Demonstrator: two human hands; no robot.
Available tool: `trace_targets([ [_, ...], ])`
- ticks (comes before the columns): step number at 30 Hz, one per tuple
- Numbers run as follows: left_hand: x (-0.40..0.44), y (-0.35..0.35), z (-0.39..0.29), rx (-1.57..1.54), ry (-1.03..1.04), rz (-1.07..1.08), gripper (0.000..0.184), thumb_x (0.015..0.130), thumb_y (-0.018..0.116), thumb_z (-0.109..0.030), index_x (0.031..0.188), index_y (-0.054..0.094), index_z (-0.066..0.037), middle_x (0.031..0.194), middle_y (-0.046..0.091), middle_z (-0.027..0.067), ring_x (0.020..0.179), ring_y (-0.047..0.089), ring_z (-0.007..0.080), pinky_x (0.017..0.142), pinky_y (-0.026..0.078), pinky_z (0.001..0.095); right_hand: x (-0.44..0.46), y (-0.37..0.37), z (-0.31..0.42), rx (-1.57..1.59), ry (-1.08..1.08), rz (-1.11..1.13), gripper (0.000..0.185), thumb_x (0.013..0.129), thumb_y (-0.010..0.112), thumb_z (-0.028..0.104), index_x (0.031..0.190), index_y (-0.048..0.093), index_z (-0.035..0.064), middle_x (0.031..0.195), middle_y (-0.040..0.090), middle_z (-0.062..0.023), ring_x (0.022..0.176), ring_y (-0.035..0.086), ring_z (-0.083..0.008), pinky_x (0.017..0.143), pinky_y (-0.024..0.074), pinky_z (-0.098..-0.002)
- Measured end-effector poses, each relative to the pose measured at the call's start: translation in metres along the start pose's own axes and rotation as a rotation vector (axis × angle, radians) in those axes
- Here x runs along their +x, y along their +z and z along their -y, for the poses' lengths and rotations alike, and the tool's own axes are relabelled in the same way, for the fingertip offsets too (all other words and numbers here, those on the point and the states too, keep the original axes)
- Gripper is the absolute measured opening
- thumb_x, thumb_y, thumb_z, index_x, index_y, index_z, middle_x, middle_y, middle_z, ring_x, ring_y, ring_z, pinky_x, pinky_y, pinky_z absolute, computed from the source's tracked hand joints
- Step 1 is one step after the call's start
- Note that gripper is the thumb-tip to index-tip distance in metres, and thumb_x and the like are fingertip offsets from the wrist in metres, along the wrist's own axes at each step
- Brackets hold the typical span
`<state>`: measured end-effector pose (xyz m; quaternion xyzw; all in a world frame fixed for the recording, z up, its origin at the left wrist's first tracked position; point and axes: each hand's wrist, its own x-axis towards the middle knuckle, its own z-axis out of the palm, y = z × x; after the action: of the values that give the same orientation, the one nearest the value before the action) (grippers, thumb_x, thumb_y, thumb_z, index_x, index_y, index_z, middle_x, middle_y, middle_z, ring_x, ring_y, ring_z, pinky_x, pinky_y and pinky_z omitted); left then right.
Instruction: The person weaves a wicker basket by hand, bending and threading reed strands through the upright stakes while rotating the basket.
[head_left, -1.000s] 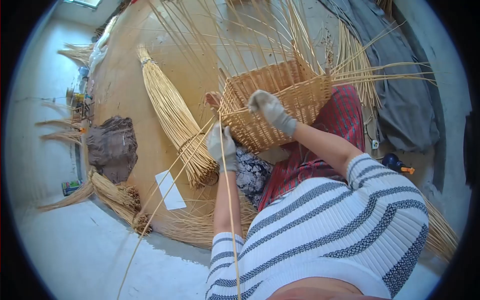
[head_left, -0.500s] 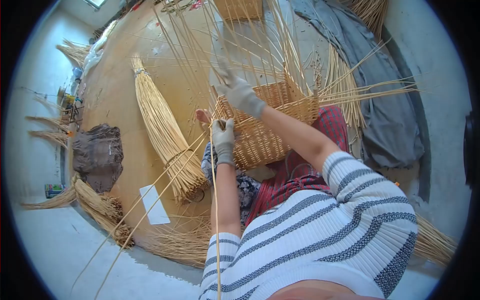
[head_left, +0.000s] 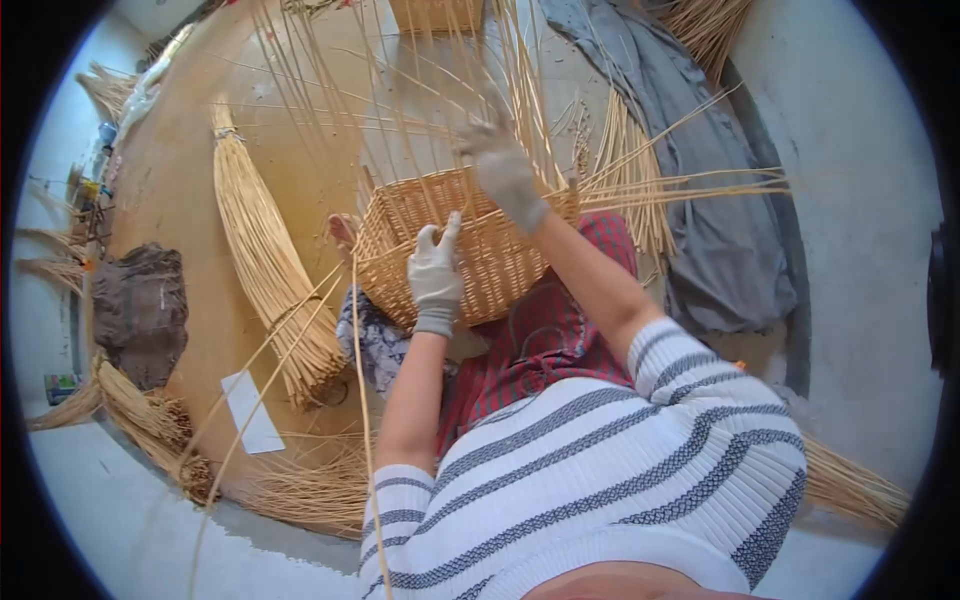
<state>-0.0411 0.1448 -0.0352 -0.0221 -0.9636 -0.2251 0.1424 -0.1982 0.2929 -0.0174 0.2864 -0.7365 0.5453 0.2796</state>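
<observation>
A rectangular wicker basket (head_left: 497,268) rests tilted on my lap, with long upright willow rods (head_left: 530,95) rising from its far and right sides. My left hand (head_left: 437,275), in a pale work glove, lies against the basket's near wall, thumb and forefinger stretched toward the rim. Above the basket's right half is my right hand (head_left: 507,175), gloved too; its fingers are smeared by motion among the rods, so any grip is hidden. Long loose rods (head_left: 362,390) trail from the basket's left corner down past my left arm.
A tied bundle of willow rods (head_left: 265,240) lies on the board to the left, near a white sheet of paper (head_left: 252,412). Grey cloth (head_left: 725,240) and loose rods (head_left: 630,175) lie at right. Another wicker basket (head_left: 437,14) stands at the far edge.
My left hand has moved from the basket's left corner onto its near wall, fingers now extended. My right hand has shifted right along the basket. The whole view has swung, moving the scene leftward.
</observation>
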Motion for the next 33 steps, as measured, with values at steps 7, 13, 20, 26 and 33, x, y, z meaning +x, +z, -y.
trace_targets([
  [7,0.023,-0.004,-0.068,-0.041,0.24,0.075,0.076,0.078,0.072,-0.01,0.148,0.045,-0.025,0.135,0.047,0.0159,0.104,0.061,0.0335,0.084,0.051,0.045,-0.072,-0.092,0.03,0.187,0.595,-0.341,0.024,0.098,0.057,0.005,0.122,0.059,0.0072,0.096,0.069,-0.0105,0.087,0.068,-0.0196,0.089,0.0526,-0.0284],
  [13,0.024,0.037,-0.082,0.018,0.018,0.197,0.081,0.08,0.069,-0.008,0.151,0.038,-0.028,0.122,0.048,0.0166,0.086,0.063,0.0347,0.073,0.054,0.0459,0.013,-0.09,0.019,0.089,0.466,-0.143,0.027,0.096,0.055,-0.001,0.121,0.062,0.0027,0.105,0.061,-0.0058,0.092,0.062,-0.0141,0.082,0.0535,-0.0287],
  [20,0.027,0.039,-0.079,-0.008,0.131,0.12,0.063,0.078,0.071,-0.007,0.137,0.056,-0.025,0.123,0.052,0.0165,0.093,0.065,0.034,0.081,0.055,0.0405,-0.126,-0.151,0.088,-0.002,0.78,-0.317,0.02,0.1,0.057,0.008,0.12,0.06,0.0059,0.087,0.06,-0.0021,0.073,0.061,-0.0113,0.068,0.0516,-0.027],
  [26,-0.033,0.018,0.024,-1.092,-0.551,-0.456,0.016,0.092,0.066,-0.001,0.108,0.065,-0.003,0.095,0.065,0.0052,0.086,0.063,0.0149,0.073,0.054,0.0256,-0.133,-0.056,0.121,0.073,0.68,0.241,0.034,0.093,0.065,0.004,0.126,0.061,0.0112,0.092,0.058,-0.0003,0.082,0.052,-0.0074,0.076,0.0485,-0.0251],
  [33,-0.053,-0.059,0.117,-0.953,-0.521,-0.628,0.01,0.093,0.07,-0.006,0.1,0.063,-0.004,0.091,0.066,0.0044,0.081,0.063,0.0131,0.071,0.055,0.0262,-0.107,0.068,0.206,0.308,0.338,0.629,0.036,0.09,0.065,0.013,0.125,0.06,0.012,0.099,0.065,-0.013,0.09,0.067,-0.0295,0.081,0.0549,-0.0382],
])
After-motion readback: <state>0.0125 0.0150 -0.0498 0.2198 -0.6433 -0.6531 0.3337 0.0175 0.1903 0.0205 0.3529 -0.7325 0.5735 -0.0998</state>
